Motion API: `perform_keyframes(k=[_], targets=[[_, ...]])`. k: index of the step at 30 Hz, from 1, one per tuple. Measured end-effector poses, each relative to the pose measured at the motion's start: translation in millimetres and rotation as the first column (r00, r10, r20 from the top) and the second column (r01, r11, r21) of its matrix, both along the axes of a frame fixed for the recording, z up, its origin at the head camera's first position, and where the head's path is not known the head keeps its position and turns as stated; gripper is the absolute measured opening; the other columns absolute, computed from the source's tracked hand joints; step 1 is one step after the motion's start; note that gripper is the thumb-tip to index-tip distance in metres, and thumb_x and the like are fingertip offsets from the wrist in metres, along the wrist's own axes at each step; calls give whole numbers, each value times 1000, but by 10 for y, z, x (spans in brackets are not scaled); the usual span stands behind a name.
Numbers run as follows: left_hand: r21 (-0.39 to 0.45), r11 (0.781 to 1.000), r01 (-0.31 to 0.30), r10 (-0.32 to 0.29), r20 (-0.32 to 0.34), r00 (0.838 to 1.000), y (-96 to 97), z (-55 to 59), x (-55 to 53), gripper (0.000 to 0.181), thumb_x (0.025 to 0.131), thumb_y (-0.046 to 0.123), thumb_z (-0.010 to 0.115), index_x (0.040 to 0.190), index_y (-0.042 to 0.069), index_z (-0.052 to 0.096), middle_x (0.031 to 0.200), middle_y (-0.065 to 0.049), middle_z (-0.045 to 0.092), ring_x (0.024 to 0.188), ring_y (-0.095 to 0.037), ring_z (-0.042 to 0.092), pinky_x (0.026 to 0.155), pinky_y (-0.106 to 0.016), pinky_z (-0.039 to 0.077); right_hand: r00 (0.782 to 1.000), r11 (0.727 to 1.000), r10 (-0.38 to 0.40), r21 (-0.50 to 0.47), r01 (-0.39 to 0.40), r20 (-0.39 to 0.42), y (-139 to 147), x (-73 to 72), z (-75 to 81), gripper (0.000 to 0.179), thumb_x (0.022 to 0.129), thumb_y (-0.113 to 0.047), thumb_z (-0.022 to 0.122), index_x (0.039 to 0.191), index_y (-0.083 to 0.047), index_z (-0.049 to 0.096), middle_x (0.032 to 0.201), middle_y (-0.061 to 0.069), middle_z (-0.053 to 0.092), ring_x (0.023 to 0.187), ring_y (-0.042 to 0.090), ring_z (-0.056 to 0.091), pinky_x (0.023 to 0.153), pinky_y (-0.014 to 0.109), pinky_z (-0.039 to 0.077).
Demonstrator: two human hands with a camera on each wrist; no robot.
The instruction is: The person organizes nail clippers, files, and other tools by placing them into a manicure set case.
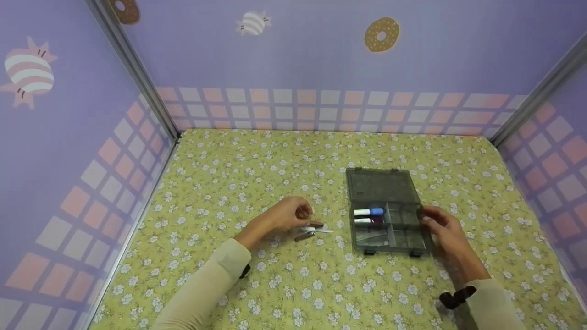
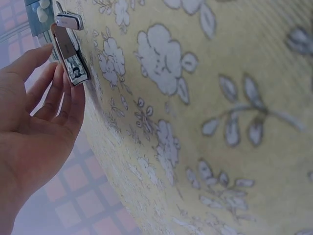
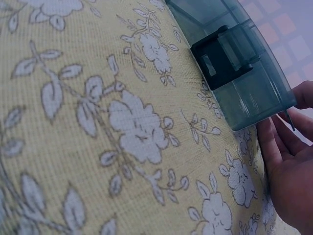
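Note:
A brown-and-silver nail clipper lies on the flowered cloth at the fingertips of my left hand. The thumb and fingers reach its near side, slightly bent and apart. Just beyond it is a second small brown-faced metal piece, its kind unclear; a thin white pointed piece shows there in the head view. With thumb over the rim and fingers along the outer wall, my right hand grips a dark translucent compartment box. Its lid lies folded back.
Inside the box's left compartments lie a white-and-blue piece and a white-and-dark-purple piece. A flat clear item sits in front of them. Patterned walls enclose the cloth-covered table at the back and sides.

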State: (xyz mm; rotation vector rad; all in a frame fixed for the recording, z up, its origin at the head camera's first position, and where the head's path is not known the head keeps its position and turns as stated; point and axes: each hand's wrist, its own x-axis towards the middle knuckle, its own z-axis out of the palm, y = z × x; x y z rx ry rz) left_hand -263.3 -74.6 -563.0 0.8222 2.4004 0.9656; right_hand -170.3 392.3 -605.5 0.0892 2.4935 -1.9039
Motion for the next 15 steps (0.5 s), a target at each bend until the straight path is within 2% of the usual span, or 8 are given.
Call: perform_keyframes(k=[7, 15], targets=[[-65, 998, 14, -15, -12, 1000, -51, -13, 5, 19, 99, 6, 72, 117, 10, 75, 108, -2, 69, 93, -14, 65, 83, -35, 57, 1000, 1000, -5, -5, 4, -10, -1, -9, -11, 47, 112, -19, 56, 150, 8, 50, 141, 21, 57, 116, 11, 64, 91, 21, 56], [-99, 995, 30, -33, -27, 999, -48, -7, 11, 14, 99, 7, 71, 111, 12, 76, 104, -1, 68, 85, -16, 61, 74, -36, 53, 1000, 1000, -8, -16, 8, -15, -7, -7, -12, 44, 112, -16, 56, 149, 8, 51, 140, 19, 59, 117, 13, 63, 91, 22, 55]])
